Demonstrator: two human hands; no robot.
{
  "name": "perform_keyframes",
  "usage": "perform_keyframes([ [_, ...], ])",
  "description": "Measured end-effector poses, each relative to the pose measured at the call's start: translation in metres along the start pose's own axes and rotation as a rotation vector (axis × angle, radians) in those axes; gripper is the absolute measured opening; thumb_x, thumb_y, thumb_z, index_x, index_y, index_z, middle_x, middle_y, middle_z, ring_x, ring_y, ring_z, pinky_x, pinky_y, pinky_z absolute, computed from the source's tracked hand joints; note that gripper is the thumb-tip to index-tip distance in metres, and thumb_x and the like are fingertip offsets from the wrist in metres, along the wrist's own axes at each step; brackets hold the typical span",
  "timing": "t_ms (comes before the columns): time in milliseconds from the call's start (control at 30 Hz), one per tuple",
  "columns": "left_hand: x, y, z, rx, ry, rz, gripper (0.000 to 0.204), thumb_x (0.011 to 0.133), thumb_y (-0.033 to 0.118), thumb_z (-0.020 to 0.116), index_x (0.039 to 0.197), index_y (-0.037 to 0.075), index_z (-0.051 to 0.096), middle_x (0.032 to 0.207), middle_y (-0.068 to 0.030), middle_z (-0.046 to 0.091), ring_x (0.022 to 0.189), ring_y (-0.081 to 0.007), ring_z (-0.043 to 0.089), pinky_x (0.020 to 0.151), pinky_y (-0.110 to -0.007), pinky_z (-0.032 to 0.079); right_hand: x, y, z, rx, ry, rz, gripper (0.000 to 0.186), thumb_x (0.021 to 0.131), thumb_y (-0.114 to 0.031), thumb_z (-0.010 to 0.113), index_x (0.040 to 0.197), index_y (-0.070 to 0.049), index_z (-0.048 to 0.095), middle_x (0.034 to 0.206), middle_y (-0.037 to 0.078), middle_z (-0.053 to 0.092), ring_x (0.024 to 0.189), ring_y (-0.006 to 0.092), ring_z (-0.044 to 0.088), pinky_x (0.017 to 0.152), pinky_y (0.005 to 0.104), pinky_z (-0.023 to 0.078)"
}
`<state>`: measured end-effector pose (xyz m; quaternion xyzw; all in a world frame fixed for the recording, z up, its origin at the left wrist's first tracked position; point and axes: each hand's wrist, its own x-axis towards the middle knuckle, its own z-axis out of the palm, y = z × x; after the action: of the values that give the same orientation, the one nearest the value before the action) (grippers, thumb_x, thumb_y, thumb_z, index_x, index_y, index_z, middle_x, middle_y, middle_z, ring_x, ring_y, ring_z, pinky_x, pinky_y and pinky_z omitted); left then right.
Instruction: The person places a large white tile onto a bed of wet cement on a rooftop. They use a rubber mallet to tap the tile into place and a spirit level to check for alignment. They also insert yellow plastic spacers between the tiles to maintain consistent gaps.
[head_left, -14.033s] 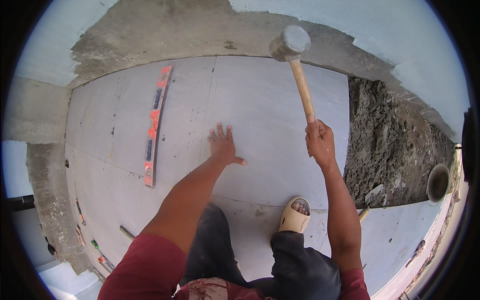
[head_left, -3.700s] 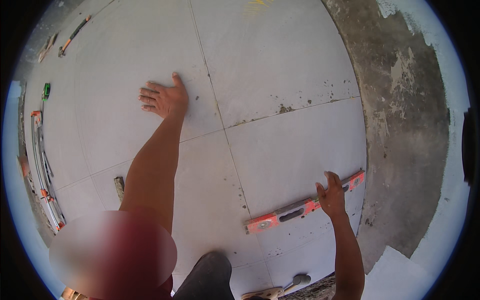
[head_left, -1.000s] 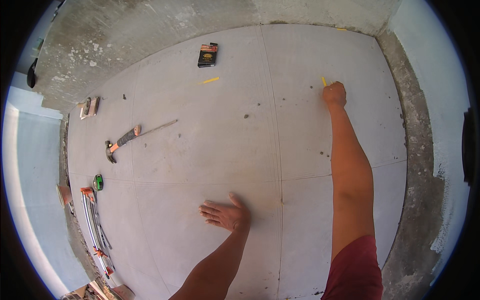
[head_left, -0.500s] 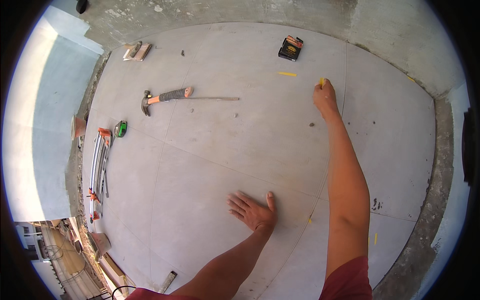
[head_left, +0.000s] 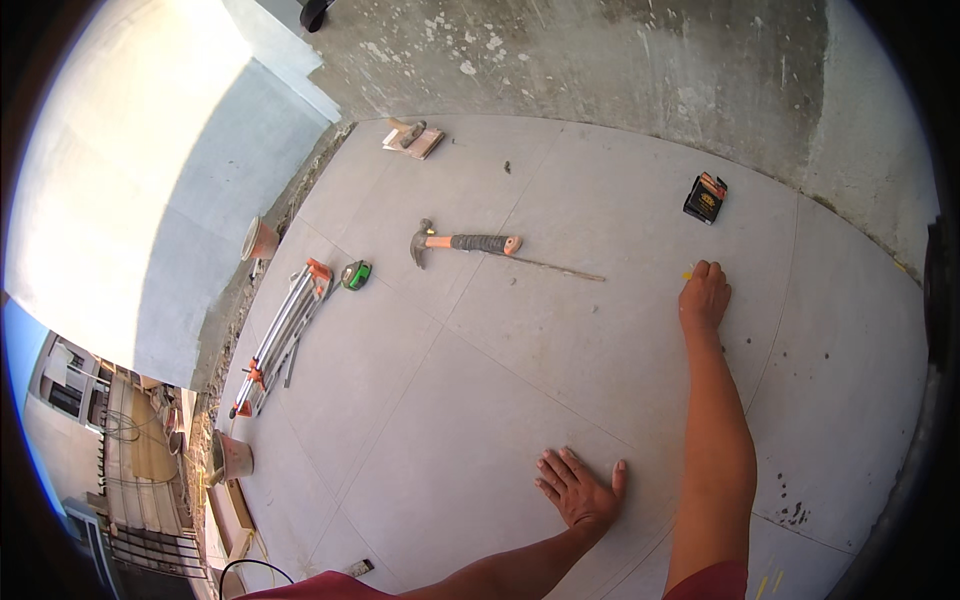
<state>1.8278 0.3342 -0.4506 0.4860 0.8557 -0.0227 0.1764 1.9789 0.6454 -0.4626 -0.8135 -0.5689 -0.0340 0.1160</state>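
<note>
My left hand (head_left: 577, 491) lies flat on the grey tiled floor (head_left: 440, 420), fingers spread, holding nothing. Reaching farther out, my right hand (head_left: 706, 295) is closed low over the floor. A small yellow strip (head_left: 688, 275) sticks out at the left of its fingers; the rest is hidden. Just beyond that hand is a small black box (head_left: 706, 198) with an orange top. To its left lies a claw hammer (head_left: 480, 243) with an orange and black handle, beside a thin rod (head_left: 555, 267).
At the left lie a green and black tape measure (head_left: 355, 276) and a folded silver and orange tripod (head_left: 285, 335). Buckets (head_left: 234, 458) stand along the left edge. A mallet (head_left: 411, 134) rests on tile pieces near the concrete wall (head_left: 600, 80). More yellow strips (head_left: 770, 583) lie lower right.
The view has swung, moving the scene right and down. My right hand has come left to where a loose yellow strip lay. My left hand stays flat on the floor.
</note>
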Motion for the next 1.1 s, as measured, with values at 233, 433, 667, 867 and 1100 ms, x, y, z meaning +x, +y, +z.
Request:
perform_keyframes([
  [233, -0.007, 0.027, 0.004, 0.005, -0.035, 0.033, 0.11, 0.091, 0.069, 0.043, 0.154, -0.01, -0.002, 0.162, -0.03, -0.007, 0.151, -0.0408, -0.015, 0.121, -0.054, -0.009, -0.123, 0.102, -0.097, 1.861, -0.099, 0.505, 0.014, 0.105, -0.019, 0.046, 0.1, -0.006, 0.048, 0.077, 0.005, 0.052, 0.065, 0.0117, 0.049, 0.057, 0.028, 0.045],
  [433, -0.013, 0.026, 0.031, 0.069, 0.055, -0.032, 0.106, 0.094, 0.076, 0.025, 0.155, -0.005, -0.006, 0.163, -0.0264, -0.009, 0.152, -0.0388, -0.012, 0.122, -0.053, -0.003, -0.333, 0.258, -0.151, 1.773, 0.182, 0.906, 0.008, 0.098, -0.012, 0.052, 0.098, -0.004, 0.052, 0.084, 0.005, 0.054, 0.073, 0.015, 0.052, 0.066, 0.033, 0.046],
  [667, -0.009, 0.017, 0.024, 0.05, 0.094, 0.008, 0.108, 0.093, 0.077, 0.023, 0.155, -0.007, -0.006, 0.162, -0.0285, -0.01, 0.152, -0.0406, -0.013, 0.121, -0.055, -0.004, -0.428, 0.405, -0.184, 0.107, 0.03, 0.798, 0.023, 0.099, -0.015, 0.05, 0.112, 0.003, 0.056, 0.103, 0.016, 0.059, 0.095, 0.0313, 0.06, 0.084, 0.0417, 0.051],
  [867, 0.001, 0.011, 0.027, 0.005, 0.096, 0.017, 0.108, 0.094, 0.077, 0.023, 0.154, -0.008, -0.006, 0.162, -0.0294, -0.01, 0.151, -0.0409, -0.013, 0.121, -0.055, -0.006, -0.465, 0.32, -0.155, 0.043, -0.194, 0.509, 0.051, 0.097, -0.011, 0.05, 0.144, 0.007, 0.04, 0.154, 0.028, 0.034, 0.143, 0.043, 0.033, 0.119, 0.0457, 0.032],
  [1100, -0.003, 0.016, 0.027, -0.006, 0.098, 0.018, 0.11, 0.093, 0.077, 0.026, 0.154, -0.009, -0.006, 0.162, -0.0294, -0.01, 0.151, -0.0411, -0.014, 0.12, -0.056, -0.006, -0.48, 0.277, -0.182, 0.035, -0.209, 0.406, 0.055, 0.088, -0.007, 0.06, 0.14, 0.007, 0.046, 0.144, 0.023, 0.042, 0.135, 0.0389, 0.042, 0.113, 0.0419, 0.039],
])
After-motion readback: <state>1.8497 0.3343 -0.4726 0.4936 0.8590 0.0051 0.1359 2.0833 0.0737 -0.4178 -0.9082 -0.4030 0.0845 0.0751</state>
